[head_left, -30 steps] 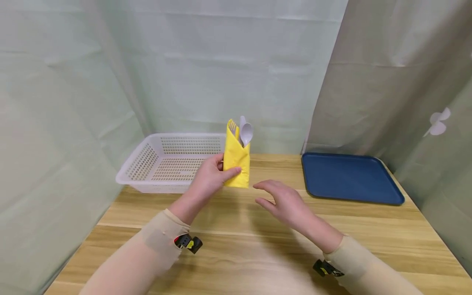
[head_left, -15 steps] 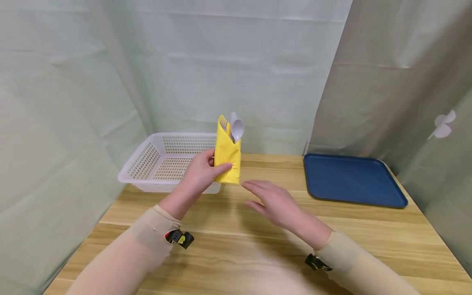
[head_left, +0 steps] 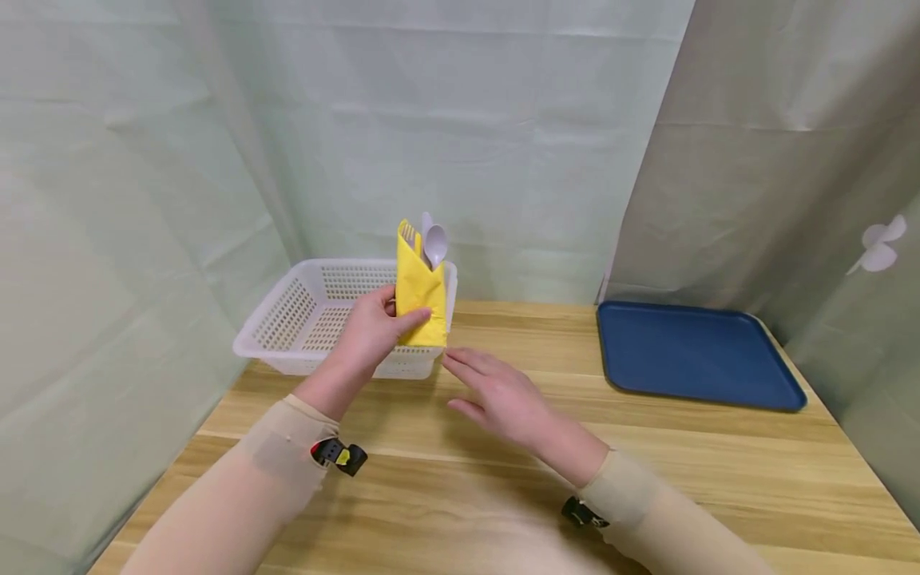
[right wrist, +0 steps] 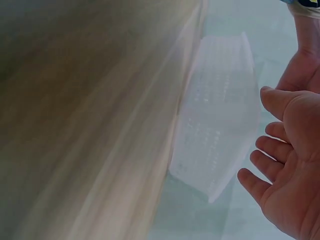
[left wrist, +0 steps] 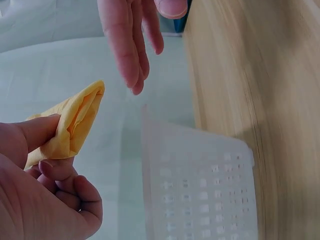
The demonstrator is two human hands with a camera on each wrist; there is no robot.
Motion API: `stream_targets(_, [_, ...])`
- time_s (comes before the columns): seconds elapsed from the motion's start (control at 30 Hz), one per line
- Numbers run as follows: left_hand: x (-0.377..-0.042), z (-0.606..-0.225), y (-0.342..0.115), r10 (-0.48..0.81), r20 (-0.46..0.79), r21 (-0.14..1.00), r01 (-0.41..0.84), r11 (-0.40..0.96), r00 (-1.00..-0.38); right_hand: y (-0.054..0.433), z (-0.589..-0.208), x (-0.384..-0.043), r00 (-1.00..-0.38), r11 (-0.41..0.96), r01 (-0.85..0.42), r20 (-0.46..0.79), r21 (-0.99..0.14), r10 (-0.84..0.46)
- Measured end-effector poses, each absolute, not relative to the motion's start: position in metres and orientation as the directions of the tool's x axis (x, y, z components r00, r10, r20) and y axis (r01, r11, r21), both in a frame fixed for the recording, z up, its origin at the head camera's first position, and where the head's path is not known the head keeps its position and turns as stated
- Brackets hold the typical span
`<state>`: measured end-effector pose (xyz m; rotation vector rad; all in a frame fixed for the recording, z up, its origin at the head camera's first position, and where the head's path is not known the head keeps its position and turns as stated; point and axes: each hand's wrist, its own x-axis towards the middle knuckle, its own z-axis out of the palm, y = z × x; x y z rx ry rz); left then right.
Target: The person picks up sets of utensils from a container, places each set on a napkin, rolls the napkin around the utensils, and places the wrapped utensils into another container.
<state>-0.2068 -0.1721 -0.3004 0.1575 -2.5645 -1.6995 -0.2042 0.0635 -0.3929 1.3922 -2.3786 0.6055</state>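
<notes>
My left hand (head_left: 370,327) pinches a folded yellow napkin (head_left: 419,299) between thumb and fingers, held upright. From the napkin's open top stick out a fork (head_left: 409,232), a pale spoon (head_left: 435,243) and a third pale piece of cutlery (head_left: 426,221) behind the spoon. The left wrist view shows the bottom end of the napkin (left wrist: 80,117) with the thumb on one side and curled fingers underneath. My right hand (head_left: 499,395) is held out below and right of the napkin, fingers extended and holding nothing. In the right wrist view its palm faces the camera.
Behind the left hand a white perforated plastic basket (head_left: 269,351) stands on the wooden table (head_left: 503,487). At the right rear lies a blue tray (head_left: 697,351). Pale curtains hang round the back and sides.
Both hands have moved leftward, the left one carrying the napkin with cutlery from the basket's right edge to over its right part. The left hand's hold is unchanged.
</notes>
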Motion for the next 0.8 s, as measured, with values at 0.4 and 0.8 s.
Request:
stream_targets(0.4, [-0.213, -0.303, -0.187, -0.139, -0.022, 0.903, -0.079, 0.423, -0.990, 0.040, -0.398, -0.198, -0.509, 0.483, -0.857, 0.450, -0.181, -0.734])
stream_targets(0.8, [-0.222, -0.306, -0.205, -0.160, -0.054, 0.885, -0.121, 0.450, -0.986, 0.034, -0.400, -0.197, -0.474, 0.472, -0.871, 0.484, -0.135, -0.736])
